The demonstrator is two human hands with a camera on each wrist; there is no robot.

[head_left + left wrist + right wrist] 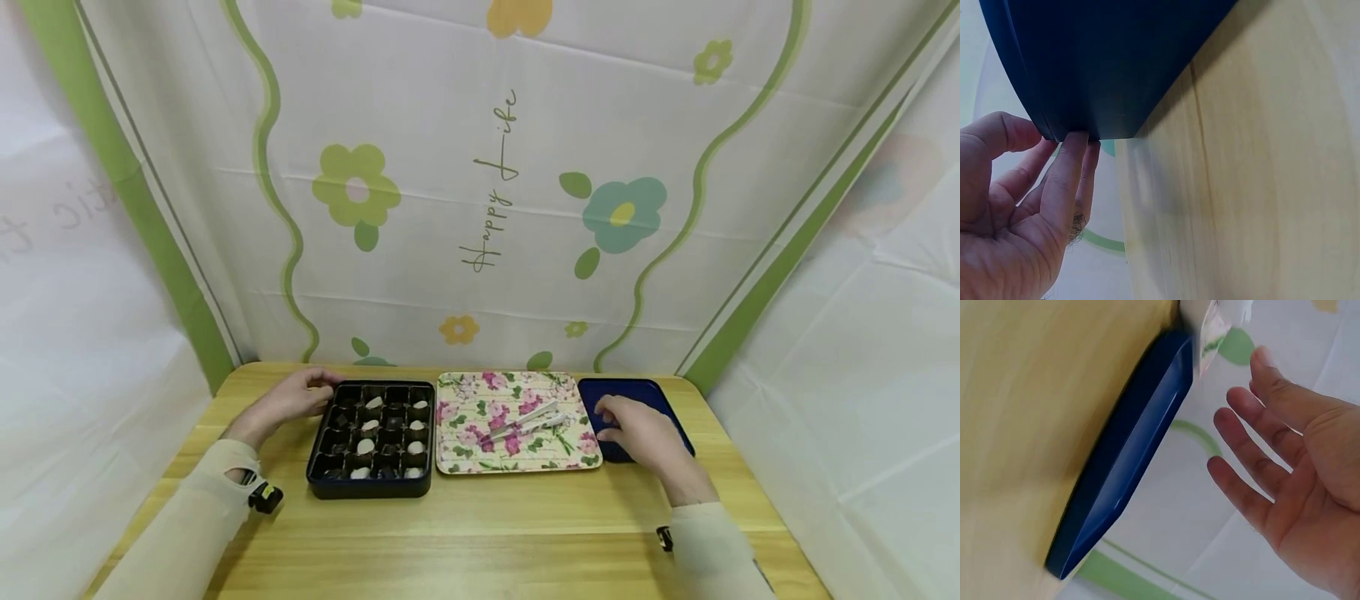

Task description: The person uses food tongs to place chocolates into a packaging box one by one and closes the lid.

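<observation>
A dark blue box (371,487) with small compartments stands on the left of the table. Dark and white chocolates (365,447) sit in its compartments. At its far left corner is my left hand (302,395); in the left wrist view its fairly straight fingers (1063,181) touch the box's side wall, with the thumb at the upper edge. My right hand (637,429) hovers over a shallow blue lid (656,396) at the right, fingers loosely bent and holding nothing. The right wrist view shows a gap between that hand (1310,469) and the lid (1129,456).
Between the box and the lid lies a floral tray (465,400). A slim V-shaped tool (525,422) with pale arms rests on it; its exact kind is unclear. A flower-printed curtain (420,250) rises behind the wooden table (480,542), and white sheets flank both sides.
</observation>
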